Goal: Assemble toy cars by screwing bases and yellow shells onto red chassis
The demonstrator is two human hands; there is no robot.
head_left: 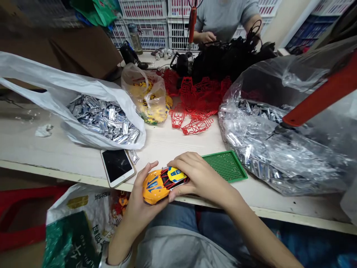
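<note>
A toy car with an orange hood, a yellow and blue roof piece and red frame bars is held at the table's front edge. My left hand cups its orange end from the left and below. Across the yellow end, my right hand is closed, thumb on the near side and fingers over the far side, hiding that end. Just beyond my right hand lies a green perforated tray. A white phone rests to the left of my left hand.
A white bag of silvery parts stands left, a clear bag of similar parts right. Red frames and a bag of yellow parts lie behind. An orange-red screwdriver hangs at right. A co-worker sits opposite.
</note>
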